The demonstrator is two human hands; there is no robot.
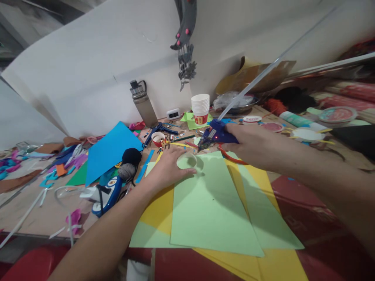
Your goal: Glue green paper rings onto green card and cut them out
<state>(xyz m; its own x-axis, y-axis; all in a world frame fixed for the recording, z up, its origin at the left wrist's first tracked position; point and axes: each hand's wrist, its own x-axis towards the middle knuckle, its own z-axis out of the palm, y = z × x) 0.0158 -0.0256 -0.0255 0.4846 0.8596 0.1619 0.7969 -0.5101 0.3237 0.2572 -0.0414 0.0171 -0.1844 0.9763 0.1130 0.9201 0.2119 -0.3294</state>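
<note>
My right hand (243, 136) grips a dark blue hot glue gun (218, 132), its nozzle pointing down and left. A long translucent glue stick (252, 84) juts up out of its back, and a small red light glows on its side. My left hand (168, 166) curls round a short, pale round piece (186, 160), perhaps a ring cut from a paper cup, with the thumb in front. This piece rests at the far edge of a light green paper sheet (211, 210). A gap separates the nozzle from it.
Yellow paper (158, 207) lies under the green sheets. Behind stand stacked paper cups (200, 108), a water bottle (144, 103) and a small digital clock (173, 114). Left are a cut cup piece (158, 139), blue card (109, 152), yarn balls (129, 164) and a blue-and-white object (108, 195).
</note>
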